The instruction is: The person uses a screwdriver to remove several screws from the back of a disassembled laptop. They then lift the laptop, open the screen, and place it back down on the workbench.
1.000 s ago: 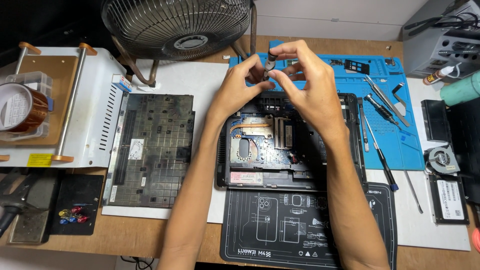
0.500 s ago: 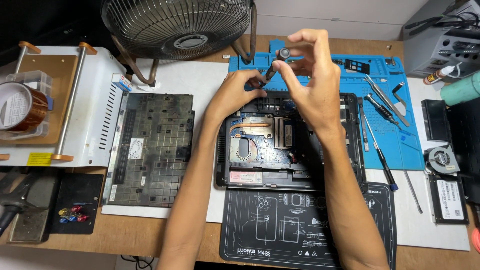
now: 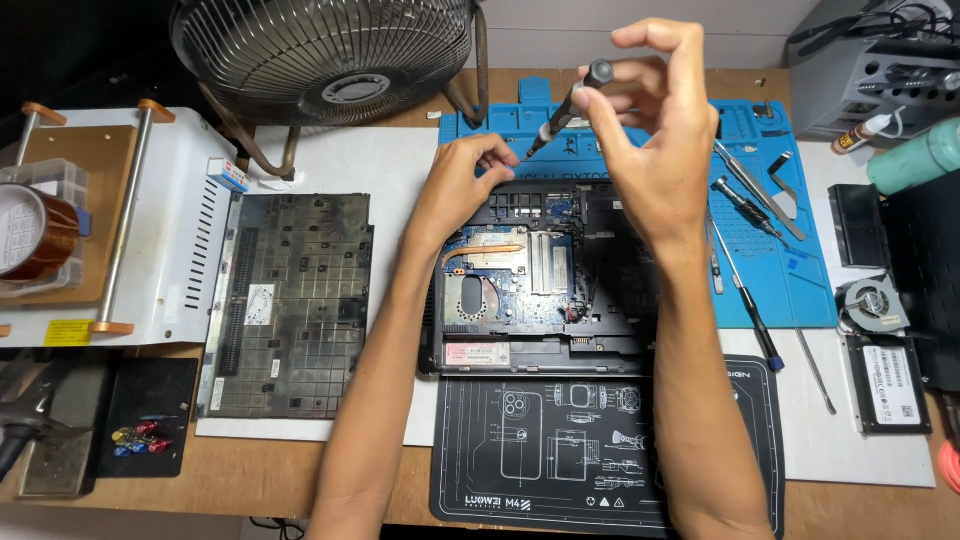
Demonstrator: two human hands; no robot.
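An opened laptop [image 3: 540, 290] lies in the middle with its board, copper heat pipe and black frame exposed. My right hand [image 3: 655, 140] grips a slim precision screwdriver [image 3: 565, 108] by its black cap, the shaft slanting down and left. The tip meets the fingertips of my left hand [image 3: 462, 185], which pinch at the laptop's far left corner; whatever they hold is too small to see. Both forearms reach in from the near edge, over the black work mat [image 3: 600, 450].
A removed keyboard panel [image 3: 290, 300] lies left of the laptop. A blue mat [image 3: 790, 260] with screwdrivers and tweezers is on the right, with a cooling fan [image 3: 872, 305] and a drive [image 3: 890, 380]. A desk fan [image 3: 325, 55] stands behind, a white machine [image 3: 170, 230] left.
My right hand has risen and moved right with the screwdriver, now held by its cap. My left hand dropped to the laptop's far edge, where the tip meets its fingers.
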